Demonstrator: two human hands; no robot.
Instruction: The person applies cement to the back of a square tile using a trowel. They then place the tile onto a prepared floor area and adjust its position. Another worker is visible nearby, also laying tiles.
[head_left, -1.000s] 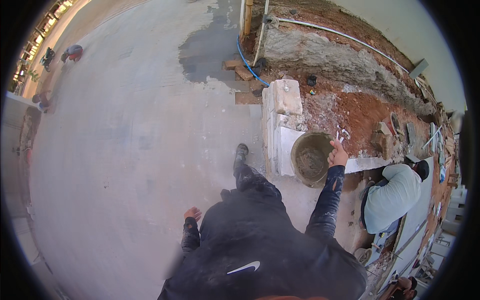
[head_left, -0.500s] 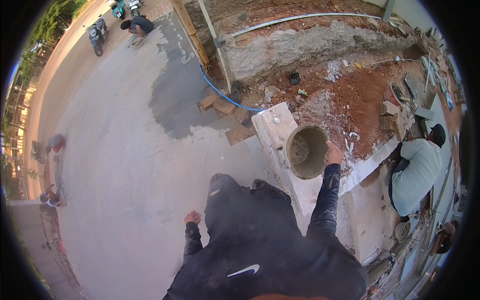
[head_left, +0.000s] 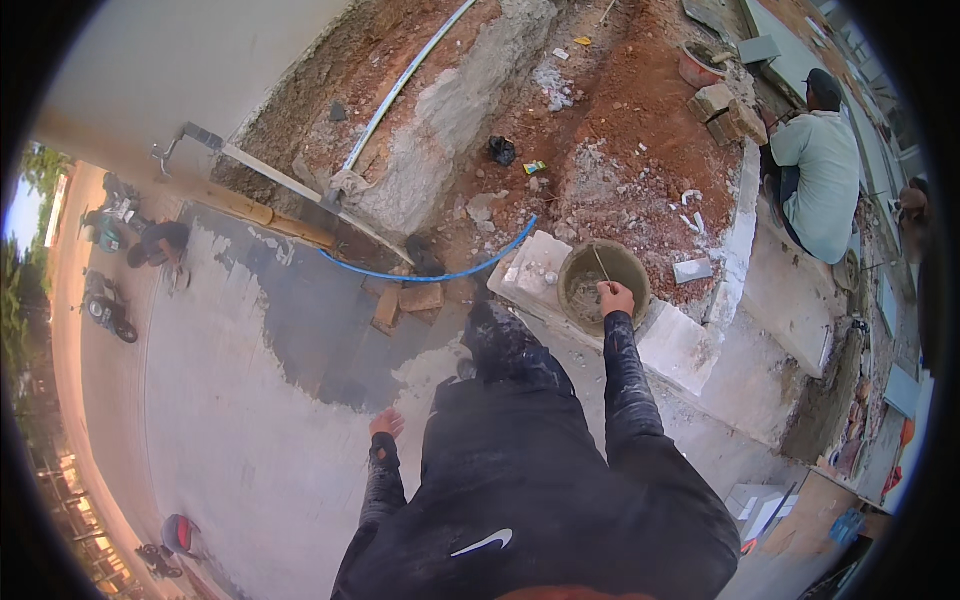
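Beside the low pale masonry wall (head_left: pixel 682 348) at front right is a grey, mortar-stained bucket (head_left: pixel 638 272). My right hand (head_left: pixel 616 298) is closed over its mouth, on a thin stick-like bar that looks like the bucket's wire handle. Grey residue shows inside the bucket. Whether it rests on the wall or hangs just above it, I cannot tell. My left hand (head_left: pixel 387 424) hangs free over the concrete paving, fingers apart and holding nothing. A pale block (head_left: pixel 537 262) adjoins the bucket on the left.
A blue hose (head_left: pixel 440 275) curves past loose bricks (head_left: pixel 421 297) ahead of me. Beyond the wall lies red, rubble-strewn soil (head_left: pixel 610 140). One person (head_left: pixel 822 180) crouches at right; another (head_left: pixel 160 244) bends low at far left, near parked motorbikes (head_left: pixel 108 305).
The view has turned left-to-right across the scene, bringing the wall corner ahead. My right hand has moved from the bucket's right rim to the thin bar over its mouth.
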